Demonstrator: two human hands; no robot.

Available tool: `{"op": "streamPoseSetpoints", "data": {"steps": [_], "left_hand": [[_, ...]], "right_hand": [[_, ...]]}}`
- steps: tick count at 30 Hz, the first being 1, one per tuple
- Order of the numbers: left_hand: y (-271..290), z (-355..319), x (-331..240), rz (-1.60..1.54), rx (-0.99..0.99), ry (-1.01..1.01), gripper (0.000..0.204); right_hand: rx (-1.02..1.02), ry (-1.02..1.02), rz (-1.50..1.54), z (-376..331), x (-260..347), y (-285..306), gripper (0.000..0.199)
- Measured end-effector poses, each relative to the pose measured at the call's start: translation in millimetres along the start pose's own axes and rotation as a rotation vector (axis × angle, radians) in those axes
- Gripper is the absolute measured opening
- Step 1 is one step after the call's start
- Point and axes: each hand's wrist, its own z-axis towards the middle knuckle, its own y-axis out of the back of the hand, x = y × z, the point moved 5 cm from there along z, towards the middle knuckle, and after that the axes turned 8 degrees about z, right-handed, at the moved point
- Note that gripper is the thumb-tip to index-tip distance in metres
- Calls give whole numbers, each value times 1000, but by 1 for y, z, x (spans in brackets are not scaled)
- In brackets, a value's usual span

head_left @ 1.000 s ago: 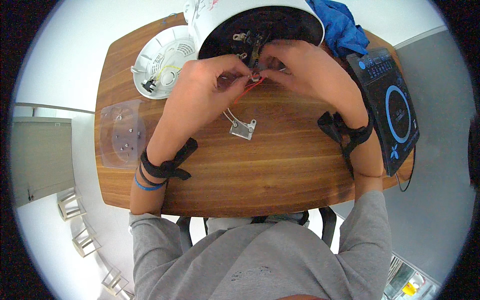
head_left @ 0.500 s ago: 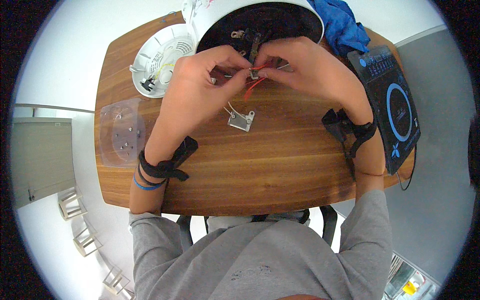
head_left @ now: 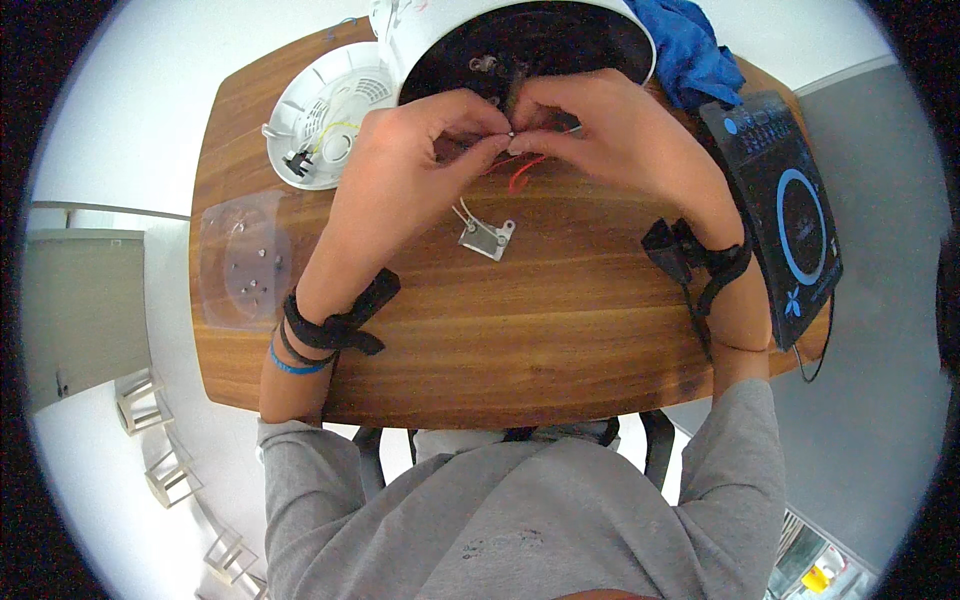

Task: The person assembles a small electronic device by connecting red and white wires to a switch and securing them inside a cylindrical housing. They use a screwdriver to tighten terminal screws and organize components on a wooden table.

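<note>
My left hand [head_left: 425, 140] and my right hand [head_left: 610, 125] meet fingertip to fingertip in front of a white rounded appliance housing [head_left: 400, 40] with a dark inside. Both are closed in a pinch at the end of a thin wire, where a tiny pale piece shows; the fingers hide most of it. A red wire [head_left: 519, 180] loops down beneath my right fingertips. Nearer to me on the table lies a small flat metal part [head_left: 486, 240] with two white leads running up towards my left hand.
A white vented cover [head_left: 285, 155] holding a yellow wire sits at the left. Below it, several small screws lie on a clear plastic sheet [head_left: 215, 290]. A black induction cooktop [head_left: 765, 165] stands at the right edge, and a blue cloth [head_left: 690, 55] is bunched behind it.
My fingertips have drawn closer together and now cover the small metal piece that showed between them. The red wire's loose end has swung slightly right into a loop.
</note>
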Motion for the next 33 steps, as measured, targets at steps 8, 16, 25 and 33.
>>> {"op": "streamPoseSetpoints", "data": {"steps": [8, 16, 25, 33], "left_hand": [[-2, 0, 4, 32, -24, -47, 21], [-6, 0, 7, 69, 2, 94, 32], [-11, -4, 17, 95, 85, 144, 38], [-10, -3, 18, 92, 67, 91, 35]], "right_hand": [[-39, -76, 48, 2, -10, 1, 21], [-86, -48, 78, 3, -17, 2, 21], [-80, -21, 52, 6, -19, -3, 21], [-99, -29, 56, 6, -22, -8, 21]]}}
